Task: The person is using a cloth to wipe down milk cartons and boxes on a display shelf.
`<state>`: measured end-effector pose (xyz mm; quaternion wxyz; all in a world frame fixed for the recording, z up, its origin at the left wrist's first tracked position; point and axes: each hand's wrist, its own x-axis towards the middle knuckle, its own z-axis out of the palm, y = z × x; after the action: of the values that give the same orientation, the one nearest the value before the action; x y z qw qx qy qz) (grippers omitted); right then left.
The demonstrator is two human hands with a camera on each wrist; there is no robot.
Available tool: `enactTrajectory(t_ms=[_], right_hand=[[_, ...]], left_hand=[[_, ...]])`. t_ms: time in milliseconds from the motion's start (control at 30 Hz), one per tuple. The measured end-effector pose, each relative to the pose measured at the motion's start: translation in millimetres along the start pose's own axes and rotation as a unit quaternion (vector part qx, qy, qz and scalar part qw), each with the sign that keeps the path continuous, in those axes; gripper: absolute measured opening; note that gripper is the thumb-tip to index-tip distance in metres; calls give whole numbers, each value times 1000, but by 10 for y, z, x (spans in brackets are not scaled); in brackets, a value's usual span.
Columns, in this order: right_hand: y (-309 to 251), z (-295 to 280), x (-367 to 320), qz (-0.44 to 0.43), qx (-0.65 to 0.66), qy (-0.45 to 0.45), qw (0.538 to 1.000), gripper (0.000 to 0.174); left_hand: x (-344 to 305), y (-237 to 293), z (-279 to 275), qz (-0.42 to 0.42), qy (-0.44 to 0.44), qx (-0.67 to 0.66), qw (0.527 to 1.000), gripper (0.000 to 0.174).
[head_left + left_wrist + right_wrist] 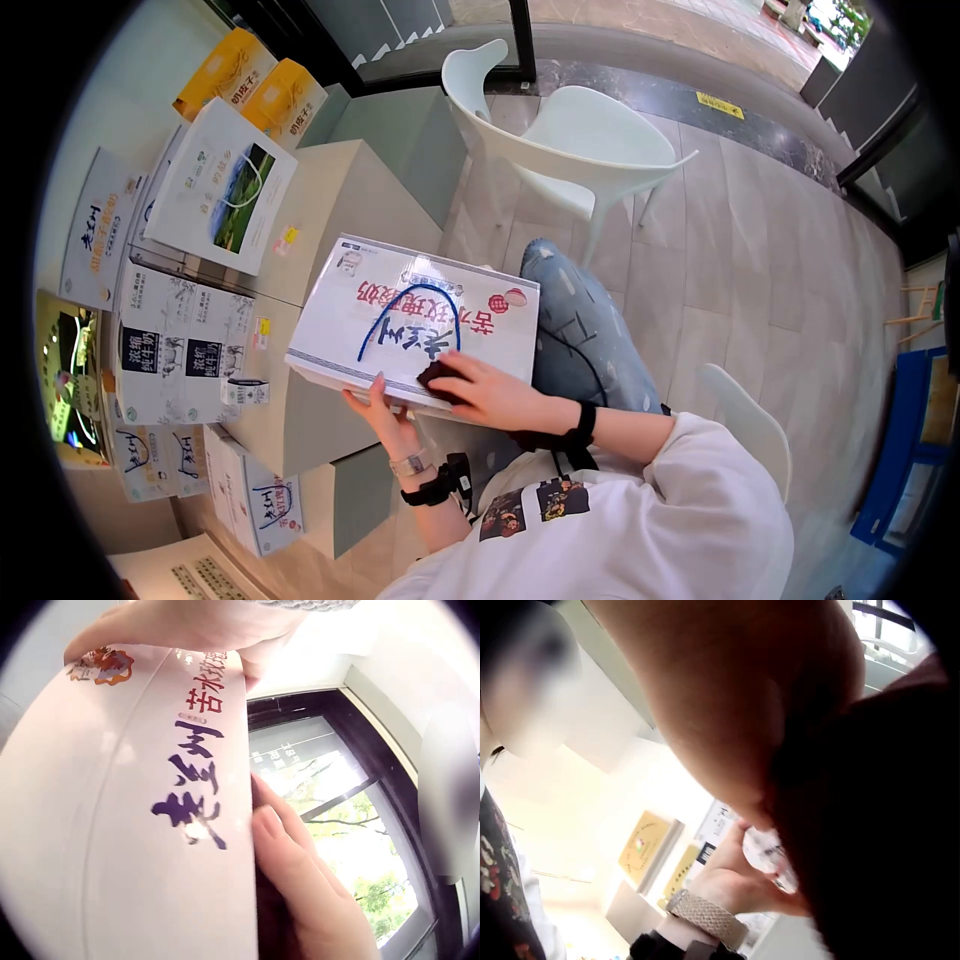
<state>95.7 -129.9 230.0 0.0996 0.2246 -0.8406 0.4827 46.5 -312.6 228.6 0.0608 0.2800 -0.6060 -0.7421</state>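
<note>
A white carton (330,310) with a blue cord handle (408,288) and red and blue lettering lies tilted across the person's lap. The right hand (495,393) holds a dark brown cloth (440,378) against the carton's near top edge, just below the handle. Against the near side of the carton rests the left hand (388,425), its fingers extended along the cardboard. The left wrist view shows that left hand (180,628) over the printed side of the carton (127,817), with the right hand (307,877) at the edge. Dark cloth fills much of the right wrist view.
Stacked milk cartons (185,350) and a white gift box (222,185) stand on the display steps at left, with yellow boxes (285,100) behind. A white chair (590,140) stands ahead on the tiled floor. Another person (510,862) appears in the right wrist view.
</note>
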Motion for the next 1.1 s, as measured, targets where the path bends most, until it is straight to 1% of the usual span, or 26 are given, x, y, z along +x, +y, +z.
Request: enactTrajectory(t_ms=[100, 133, 200, 233, 333, 367, 400, 467, 500, 567, 600, 633, 700, 733, 800, 833, 900, 933, 967, 1000, 1033, 1100], right_hand=[[257, -141, -62, 82, -70, 30, 994, 43], [326, -151, -82, 126, -113, 42, 985, 42], [385, -142, -96, 199, -141, 83, 966, 42], [379, -118, -78, 204, -142, 88, 965, 41], [308, 51, -1, 128, -79, 60, 987, 40], [251, 119, 15, 97, -69, 34, 992, 39], [176, 131, 44, 73, -48, -14, 996, 42], [131, 237, 65, 28, -85, -53, 995, 41], [143, 277, 88, 8, -89, -45, 995, 40], [287, 408, 129, 13, -67, -31, 997, 38], [340, 434, 141, 21, -58, -22, 998, 38], [371, 380, 192, 40, -28, -44, 998, 35], [456, 309, 255, 90, -27, -35, 995, 31], [509, 293, 273, 110, -37, -32, 993, 30], [589, 272, 269, 151, -59, 21, 987, 30], [645, 263, 264, 168, -67, 39, 983, 30], [690, 251, 261, 196, -83, 57, 975, 31], [690, 258, 263, 191, -75, 54, 977, 31], [688, 267, 260, 186, -67, 51, 979, 32], [684, 273, 249, 182, -60, 49, 980, 32], [640, 249, 249, 150, -37, 32, 987, 32], [477, 129, 279, 77, -5, -69, 995, 31]], left_hand=[[91, -84, -1, -19, 2, 2, 1000, 87], [146, -88, -26, -27, -5, 6, 1000, 87], [204, -92, -41, -45, -13, 2, 999, 85], [211, -97, -47, -56, -13, -6, 998, 85], [308, -165, -147, -82, -14, -13, 996, 85], [357, -220, -192, -90, -14, -14, 996, 85], [410, -287, -248, -103, -10, -22, 994, 80], [539, -425, -372, -130, -2, -39, 991, 71], [589, -476, -422, -146, 0, -39, 989, 70], [688, -570, -538, -180, 4, -36, 983, 68], [756, -635, -604, -191, 1, -43, 981, 64], [816, -693, -646, -205, -3, -51, 978, 61], [875, -748, -658, -225, -19, -71, 971, 56], [847, -766, -628, -215, -4, -54, 975, 55], [835, -714, -550, -185, 27, -21, 982, 53], [747, -665, -462, -156, 24, -12, 987, 56], [679, -601, -386, -135, 26, 0, 991, 54], [664, -586, -362, -123, 27, 6, 992, 53], [660, -593, -346, -121, 41, 13, 992, 58], [707, -646, -401, -139, 31, -2, 990, 61], [770, -709, -467, -156, 20, -17, 987, 63], [814, -742, -536, -183, -11, -60, 981, 67]])
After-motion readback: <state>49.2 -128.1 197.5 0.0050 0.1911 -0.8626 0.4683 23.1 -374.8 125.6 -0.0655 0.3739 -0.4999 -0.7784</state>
